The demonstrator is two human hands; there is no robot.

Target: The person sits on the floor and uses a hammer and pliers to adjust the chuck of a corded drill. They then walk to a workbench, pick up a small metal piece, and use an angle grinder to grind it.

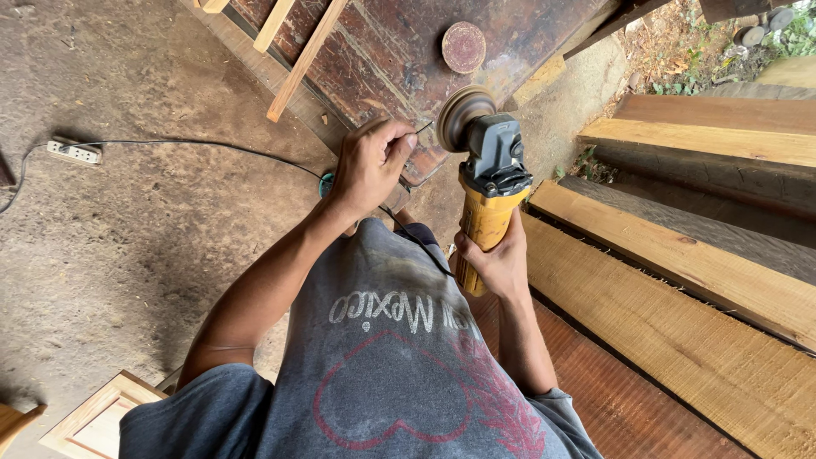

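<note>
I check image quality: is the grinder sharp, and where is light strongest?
Head view: the yellow angle grinder and both hands, left and right, look sharp; daylight is brightest on the planks at right; straight edges bend near the frame borders.

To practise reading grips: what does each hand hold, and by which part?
Right hand grips the yellow angle grinder around its body. Left hand pinches a thin metal tool at one end.

An angle grinder (pixel 490 183) is at centre, held by the right hand (pixel 497 259). The left hand (pixel 371 163) is just left of it. A loose sanding disc (pixel 463 47) lies beyond it, planks (pixel 680 255) right, power strip (pixel 75 151) far left.
</note>
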